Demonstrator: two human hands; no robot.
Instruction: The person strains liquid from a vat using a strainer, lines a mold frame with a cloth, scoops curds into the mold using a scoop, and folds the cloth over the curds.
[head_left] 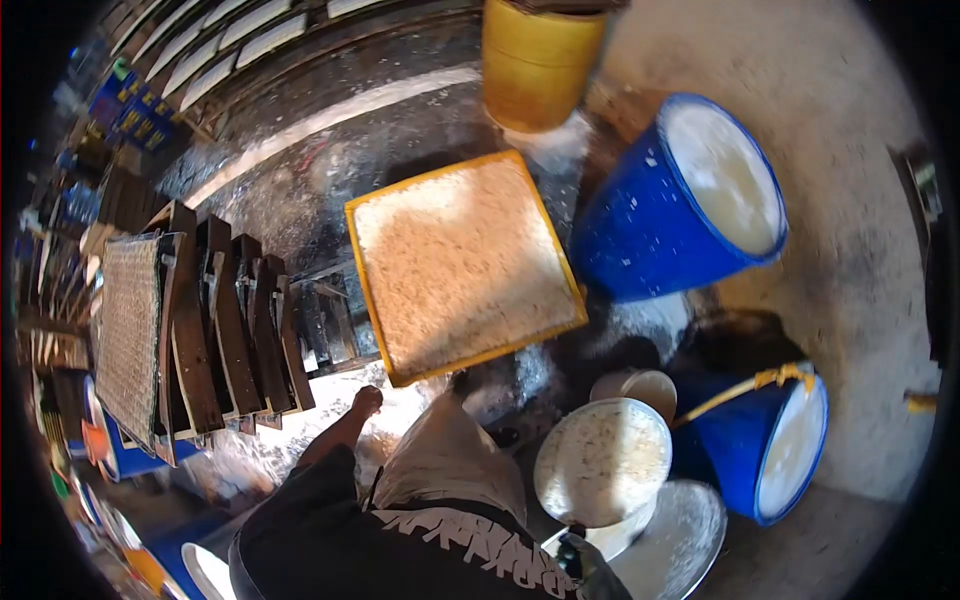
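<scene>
My left hand (369, 401) hangs near the lower left corner of a yellow-rimmed square tray (455, 265). Its fingers look curled in, and nothing shows in them. Pale, crumbly material fills the tray up to its rim. Down at the right, my right hand (577, 556), dark and partly hidden, is closed around the dark handle of a round pan (603, 462). The pan holds whitish matter with speckles. Beneath and beside it are a pale bucket (640, 390) and a wide metal basin (685, 540).
Two blue drums (640, 220) (725, 440) with whitish liquid stand on the right, a yellow stick across the nearer one. A yellow barrel (540, 65) stands at the back. Wooden frames (195, 340) are stacked on the left. Blue crates (135, 110) and wet, white-splashed floor show beyond.
</scene>
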